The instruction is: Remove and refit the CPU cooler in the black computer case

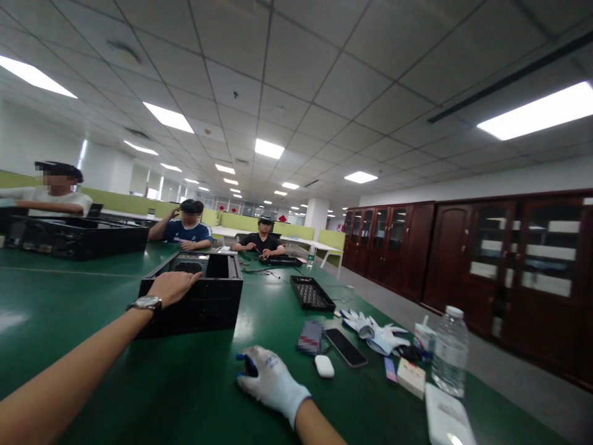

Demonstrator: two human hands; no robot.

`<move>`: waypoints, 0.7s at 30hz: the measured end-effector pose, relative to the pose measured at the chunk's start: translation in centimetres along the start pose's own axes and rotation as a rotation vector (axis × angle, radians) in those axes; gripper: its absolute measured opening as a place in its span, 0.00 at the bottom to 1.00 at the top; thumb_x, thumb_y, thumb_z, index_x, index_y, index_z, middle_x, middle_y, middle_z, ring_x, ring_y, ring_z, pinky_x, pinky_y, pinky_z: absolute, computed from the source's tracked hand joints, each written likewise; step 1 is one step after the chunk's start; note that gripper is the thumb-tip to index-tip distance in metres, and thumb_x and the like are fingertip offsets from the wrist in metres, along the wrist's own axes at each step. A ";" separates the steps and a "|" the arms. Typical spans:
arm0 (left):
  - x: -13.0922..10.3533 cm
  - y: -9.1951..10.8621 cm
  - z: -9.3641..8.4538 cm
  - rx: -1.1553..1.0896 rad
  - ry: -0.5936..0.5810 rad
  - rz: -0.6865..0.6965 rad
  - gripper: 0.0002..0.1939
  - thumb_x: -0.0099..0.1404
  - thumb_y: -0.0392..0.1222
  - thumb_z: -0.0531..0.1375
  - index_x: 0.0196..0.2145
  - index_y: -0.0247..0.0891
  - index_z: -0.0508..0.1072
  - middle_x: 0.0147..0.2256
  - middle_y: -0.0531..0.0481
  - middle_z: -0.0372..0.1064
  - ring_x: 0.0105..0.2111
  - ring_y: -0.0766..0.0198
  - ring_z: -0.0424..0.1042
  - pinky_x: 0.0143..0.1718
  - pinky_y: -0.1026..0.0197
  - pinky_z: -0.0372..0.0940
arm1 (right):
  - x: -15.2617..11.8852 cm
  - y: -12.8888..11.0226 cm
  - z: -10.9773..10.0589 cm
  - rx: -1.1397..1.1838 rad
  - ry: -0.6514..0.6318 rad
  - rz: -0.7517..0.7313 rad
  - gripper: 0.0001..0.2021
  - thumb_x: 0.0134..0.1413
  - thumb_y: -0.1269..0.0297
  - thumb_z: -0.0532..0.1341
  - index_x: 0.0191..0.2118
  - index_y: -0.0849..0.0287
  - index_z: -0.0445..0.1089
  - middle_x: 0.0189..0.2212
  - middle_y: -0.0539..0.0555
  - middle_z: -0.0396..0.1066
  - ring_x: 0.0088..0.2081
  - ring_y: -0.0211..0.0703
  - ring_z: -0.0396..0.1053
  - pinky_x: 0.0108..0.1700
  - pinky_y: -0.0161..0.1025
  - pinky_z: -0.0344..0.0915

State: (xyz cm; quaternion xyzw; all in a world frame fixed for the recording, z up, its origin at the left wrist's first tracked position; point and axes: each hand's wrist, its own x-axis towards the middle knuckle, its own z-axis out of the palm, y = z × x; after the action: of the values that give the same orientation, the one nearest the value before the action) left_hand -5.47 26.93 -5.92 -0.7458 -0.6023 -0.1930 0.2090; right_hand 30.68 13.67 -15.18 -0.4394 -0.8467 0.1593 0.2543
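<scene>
A black computer case (199, 307) lies on the green table with its top side open. My left hand (172, 288), bare and with a wristwatch (147, 303), grips the near upper edge of this case. The fingers reach over the rim, and their tips are partly hidden. My right hand (266, 378) wears a white glove with blue fingertips and is low over the table at the near side. Its fingers are curled around something small and dark (251, 368) that I cannot make out.
Right of the case are a black tray (313, 293), white gloves (375, 332), a phone (346, 347), a white earbud case (324, 366), a small box (411, 377) and a water bottle (450, 352). Another case (88, 238) stands at left. Several people sit across the table.
</scene>
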 end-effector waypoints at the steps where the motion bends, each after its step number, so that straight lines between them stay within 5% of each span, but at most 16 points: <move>1: -0.4 0.0 0.0 0.028 -0.009 0.007 0.18 0.76 0.53 0.61 0.51 0.36 0.75 0.43 0.47 0.77 0.40 0.58 0.78 0.46 0.49 0.75 | 0.0 0.1 0.0 0.002 0.004 -0.004 0.25 0.55 0.57 0.67 0.59 0.53 0.75 0.52 0.57 0.78 0.54 0.53 0.75 0.58 0.44 0.68; 6: -2.1 0.6 -1.4 0.109 0.005 0.080 0.19 0.80 0.44 0.51 0.58 0.33 0.74 0.41 0.39 0.79 0.37 0.54 0.79 0.40 0.52 0.71 | 0.2 1.3 -0.1 0.000 0.054 0.024 0.23 0.55 0.58 0.67 0.57 0.53 0.76 0.51 0.57 0.78 0.54 0.52 0.75 0.58 0.43 0.67; 13: -6.5 3.3 -4.3 0.171 0.045 0.094 0.26 0.79 0.41 0.42 0.47 0.31 0.78 0.36 0.35 0.78 0.35 0.46 0.79 0.36 0.51 0.69 | 0.6 4.5 -0.9 0.023 0.168 0.097 0.31 0.56 0.63 0.67 0.66 0.52 0.68 0.62 0.58 0.73 0.64 0.53 0.68 0.68 0.45 0.58; 17: -12.2 3.9 -6.0 0.155 0.058 0.071 0.25 0.79 0.44 0.43 0.48 0.38 0.80 0.43 0.36 0.80 0.40 0.46 0.80 0.41 0.47 0.72 | 0.6 5.5 -1.0 0.038 0.186 0.111 0.35 0.58 0.64 0.66 0.71 0.56 0.63 0.67 0.61 0.67 0.69 0.53 0.63 0.71 0.45 0.54; 21: -21.6 3.5 -7.2 0.029 0.163 0.013 0.22 0.75 0.57 0.50 0.51 0.54 0.80 0.48 0.45 0.81 0.46 0.43 0.80 0.48 0.41 0.74 | 0.4 4.9 -0.8 0.038 0.163 0.066 0.33 0.58 0.64 0.65 0.69 0.56 0.66 0.63 0.60 0.72 0.65 0.53 0.67 0.68 0.44 0.58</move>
State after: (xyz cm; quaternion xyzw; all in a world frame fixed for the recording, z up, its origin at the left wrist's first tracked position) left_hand -6.63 4.67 -11.88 -0.7285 -0.5812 -0.2428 0.2694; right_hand 34.15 16.79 -16.79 -0.4738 -0.8051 0.1475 0.3250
